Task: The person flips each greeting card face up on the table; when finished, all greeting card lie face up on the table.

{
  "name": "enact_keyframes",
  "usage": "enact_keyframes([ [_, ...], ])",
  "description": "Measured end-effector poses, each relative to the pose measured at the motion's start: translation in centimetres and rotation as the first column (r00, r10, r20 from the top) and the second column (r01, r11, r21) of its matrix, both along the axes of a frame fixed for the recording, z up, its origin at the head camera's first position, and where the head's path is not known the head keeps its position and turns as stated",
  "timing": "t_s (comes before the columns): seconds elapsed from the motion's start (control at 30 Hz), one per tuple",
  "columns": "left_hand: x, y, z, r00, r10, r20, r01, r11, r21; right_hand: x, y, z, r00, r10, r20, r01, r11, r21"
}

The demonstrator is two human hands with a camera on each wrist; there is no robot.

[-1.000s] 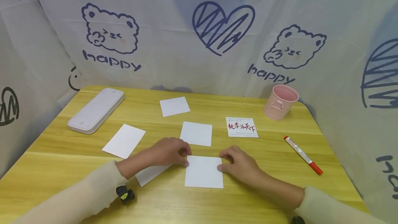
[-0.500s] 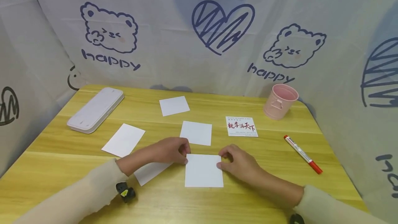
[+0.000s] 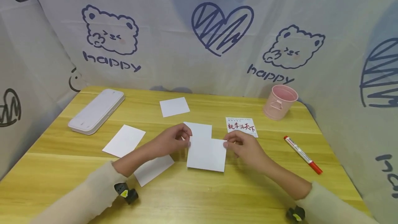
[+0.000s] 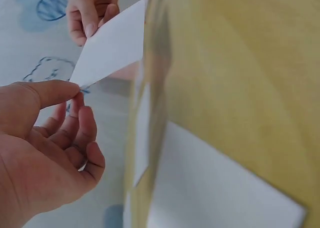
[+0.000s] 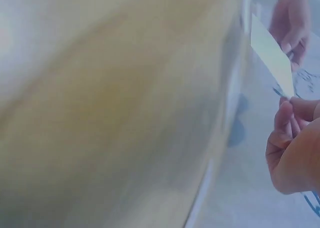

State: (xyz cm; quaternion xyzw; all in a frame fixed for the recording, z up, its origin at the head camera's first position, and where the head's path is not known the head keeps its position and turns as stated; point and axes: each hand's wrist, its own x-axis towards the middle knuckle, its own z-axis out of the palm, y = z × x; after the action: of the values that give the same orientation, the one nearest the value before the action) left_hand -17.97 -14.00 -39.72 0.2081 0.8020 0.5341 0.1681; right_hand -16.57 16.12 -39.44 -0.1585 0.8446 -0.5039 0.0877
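A blank white square card (image 3: 206,156) is held up off the table between both hands. My left hand (image 3: 169,141) pinches its upper left corner between thumb and fingers; the left wrist view shows that thumb (image 4: 62,92) on the card's corner. At the upper right corner my right hand (image 3: 247,149) pinches the same card, seen also in the right wrist view (image 5: 295,143). Behind it, partly covered, lies another white card (image 3: 199,129). A further white card (image 3: 153,170) lies beneath the left forearm. Just beyond the right hand is a card with red characters (image 3: 240,125), partly hidden by the fingers.
More white cards lie at the left (image 3: 124,141) and at the back (image 3: 174,106) of the wooden table (image 3: 186,203). A white pencil case (image 3: 96,111) sits back left. A pink bucket (image 3: 280,103) stands back right, with a red marker (image 3: 302,154) in front of it.
Both hands have lifted the white card off the table and moved it away from me, so it now overlaps the card behind. The other things stay put.
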Motion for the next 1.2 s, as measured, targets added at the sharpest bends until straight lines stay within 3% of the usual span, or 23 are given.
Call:
enact_keyframes([
  [0.2, -1.0, -0.5, 1.5, 0.999, 0.031, 0.026, -0.033, 0.993, 0.109, -1.0, 0.4, 1.7, 0.995, 0.056, -0.079, -0.065, 0.991, -0.118],
  [0.4, -1.7, -1.0, 2.2, 1.000, 0.018, 0.021, -0.021, 0.992, 0.121, -1.1, 0.2, 2.7, 0.983, 0.103, -0.150, -0.132, 0.971, -0.197],
  [0.6, -2.3, -1.0, 1.7, 0.999, -0.002, 0.052, -0.006, 0.989, 0.151, -1.5, 0.5, 2.6, 0.979, 0.147, -0.142, -0.176, 0.959, -0.223],
  [0.77, -2.4, -0.8, 1.2, 0.997, -0.004, 0.073, -0.008, 0.986, 0.164, -1.8, 1.4, 2.5, 0.949, 0.279, -0.148, -0.304, 0.934, -0.189],
  [0.87, -2.4, -0.5, 0.8, 0.996, -0.011, 0.086, -0.003, 0.987, 0.159, -1.8, 1.6, 2.5, 0.936, 0.314, -0.160, -0.342, 0.921, -0.189],
  [1.0, -2.2, -0.1, 0.6, 0.999, -0.014, 0.049, 0.008, 0.992, 0.129, -1.6, 1.2, 2.5, 0.947, 0.267, -0.179, -0.303, 0.926, -0.227],
  [1.2, -1.8, -0.1, 1.1, 0.999, 0.032, -0.034, -0.029, 0.995, 0.093, -1.6, 0.6, 2.6, 0.981, 0.090, -0.171, -0.138, 0.945, -0.295],
])
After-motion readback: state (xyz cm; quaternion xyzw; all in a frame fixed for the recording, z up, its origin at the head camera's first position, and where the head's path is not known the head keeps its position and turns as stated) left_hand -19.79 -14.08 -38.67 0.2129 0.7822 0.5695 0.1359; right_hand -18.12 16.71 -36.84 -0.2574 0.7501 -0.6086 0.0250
